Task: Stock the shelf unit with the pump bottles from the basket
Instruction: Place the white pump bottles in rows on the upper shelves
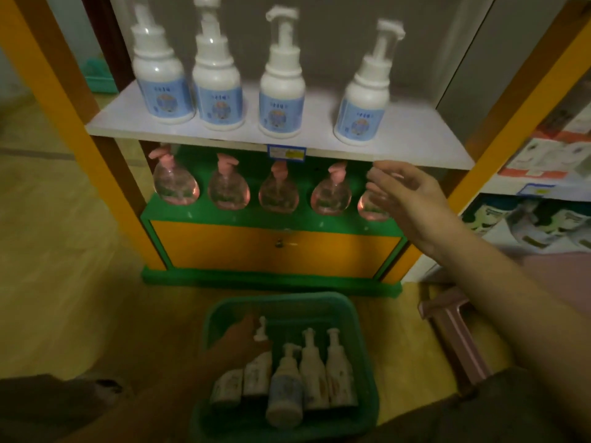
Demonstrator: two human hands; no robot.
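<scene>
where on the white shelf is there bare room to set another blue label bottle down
The widest bare patch on the white shelf lies between the third bottle and the fourth bottle; another runs from the fourth bottle to the right post. The left is crowded: first bottle and second bottle nearly touch.

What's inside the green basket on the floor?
The green basket holds five pump bottles lying down: four cream ones and one with a blue label. The left hand reaches in, touching one. What lies beneath the bottles is hidden.
</scene>
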